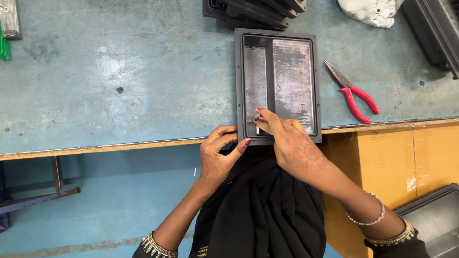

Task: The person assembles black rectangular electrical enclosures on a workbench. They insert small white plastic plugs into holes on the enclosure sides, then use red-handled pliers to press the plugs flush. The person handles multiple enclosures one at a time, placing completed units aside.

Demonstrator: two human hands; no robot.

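Observation:
A dark grey rectangular metal tray-like casing lies on the blue workbench, its near edge at the bench's front lip. Inside are two shallow recessed sections with dull silver floors. My left hand grips the casing's near left corner, thumb on the rim. My right hand reaches over the near edge, fingertips pressing into the narrow left recess, pinching what looks like a small pale item I cannot make out.
Red-handled pliers lie right of the casing. A stack of similar dark casings sits at the far edge, with a white glove beside it. Another dark part is at lower right. Black clothing covers my lap.

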